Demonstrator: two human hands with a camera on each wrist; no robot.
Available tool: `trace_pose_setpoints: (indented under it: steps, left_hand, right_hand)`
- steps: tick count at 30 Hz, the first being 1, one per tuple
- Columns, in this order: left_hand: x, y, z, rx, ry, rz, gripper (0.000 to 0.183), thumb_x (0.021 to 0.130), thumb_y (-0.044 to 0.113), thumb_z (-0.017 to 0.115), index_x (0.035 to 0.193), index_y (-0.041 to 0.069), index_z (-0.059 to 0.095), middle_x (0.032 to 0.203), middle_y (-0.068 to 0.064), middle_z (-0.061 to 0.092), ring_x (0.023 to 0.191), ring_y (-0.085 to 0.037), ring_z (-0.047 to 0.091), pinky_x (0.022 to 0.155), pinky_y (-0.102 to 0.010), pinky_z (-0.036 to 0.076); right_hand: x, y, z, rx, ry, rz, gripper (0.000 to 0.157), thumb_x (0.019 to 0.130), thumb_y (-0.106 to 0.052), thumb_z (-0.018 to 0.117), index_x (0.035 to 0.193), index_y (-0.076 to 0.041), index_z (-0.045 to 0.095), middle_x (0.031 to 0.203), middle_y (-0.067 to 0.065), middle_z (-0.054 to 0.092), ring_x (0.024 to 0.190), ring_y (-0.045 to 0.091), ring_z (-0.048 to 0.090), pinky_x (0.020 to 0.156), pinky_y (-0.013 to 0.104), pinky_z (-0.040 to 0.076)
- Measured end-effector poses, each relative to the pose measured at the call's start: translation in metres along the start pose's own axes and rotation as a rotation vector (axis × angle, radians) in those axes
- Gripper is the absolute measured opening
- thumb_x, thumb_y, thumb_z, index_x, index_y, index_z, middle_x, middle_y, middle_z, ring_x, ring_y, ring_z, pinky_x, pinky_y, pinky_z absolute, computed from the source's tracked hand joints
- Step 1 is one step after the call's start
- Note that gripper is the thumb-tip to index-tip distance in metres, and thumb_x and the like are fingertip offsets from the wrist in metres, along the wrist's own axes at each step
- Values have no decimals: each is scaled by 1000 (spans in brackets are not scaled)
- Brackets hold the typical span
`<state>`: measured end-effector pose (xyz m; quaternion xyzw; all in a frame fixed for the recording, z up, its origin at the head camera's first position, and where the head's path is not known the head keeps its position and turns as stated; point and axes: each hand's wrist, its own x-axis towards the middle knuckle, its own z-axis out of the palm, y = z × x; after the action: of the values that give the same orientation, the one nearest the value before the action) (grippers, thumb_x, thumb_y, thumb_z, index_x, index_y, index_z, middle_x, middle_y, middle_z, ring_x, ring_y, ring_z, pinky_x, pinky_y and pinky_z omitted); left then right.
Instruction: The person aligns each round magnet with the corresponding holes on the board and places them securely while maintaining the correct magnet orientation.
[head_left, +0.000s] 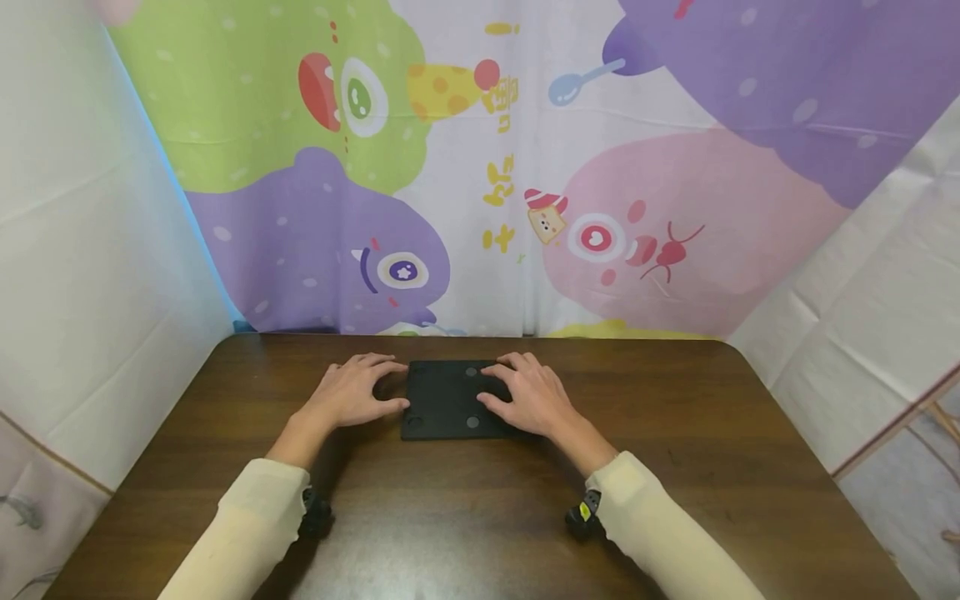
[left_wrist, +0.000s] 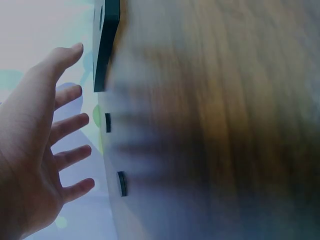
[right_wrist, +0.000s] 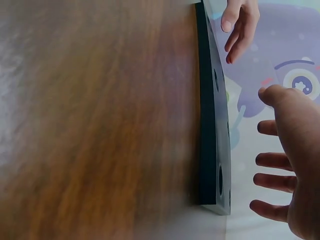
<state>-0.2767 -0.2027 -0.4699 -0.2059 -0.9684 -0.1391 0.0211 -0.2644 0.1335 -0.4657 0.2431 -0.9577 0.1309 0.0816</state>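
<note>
A flat black rectangular board (head_left: 442,398) lies on the brown table in the head view. Grey round spots (head_left: 472,422) mark its middle, and dark round recesses (head_left: 416,422) sit near its left corners. My left hand (head_left: 352,392) is at the board's left edge, fingers spread and holding nothing. Over the board's right part hovers my right hand (head_left: 528,396), its fingers parted and hiding that end. In the right wrist view, a gap separates those fingers from the board (right_wrist: 206,125). Two small black pieces (left_wrist: 122,183) stand beyond the left hand in the left wrist view.
The wooden table (head_left: 450,517) has rounded far corners. Behind it hangs a curtain (head_left: 480,167) with cartoon creatures, and white fabric walls (head_left: 97,250) flank both sides. A small black camera (head_left: 315,512) is worn at the left wrist.
</note>
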Motion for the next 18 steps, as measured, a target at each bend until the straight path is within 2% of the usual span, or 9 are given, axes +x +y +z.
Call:
trace_pose_setpoints:
  steps: [10, 18]
  left_hand:
    - [-2, -8, -2, 6, 0, -13, 66, 99, 61, 75, 152, 23, 72, 167, -16, 62, 155, -48, 56, 110, -76, 51]
    - [-4, -13, -4, 11, 17, -21, 67, 99, 62, 74, 152, 22, 72, 166, -17, 63, 153, -49, 57, 110, -76, 51]
  right_hand:
    - [-11, 2, -2, -5, -4, -3, 52, 107, -53, 73, 153, -28, 71, 161, 13, 65, 142, 39, 62, 102, 56, 60]
    - [-18, 6, -1, 11, -38, 12, 55, 107, -54, 72, 156, -29, 69, 168, 15, 59, 150, 41, 57, 106, 60, 58]
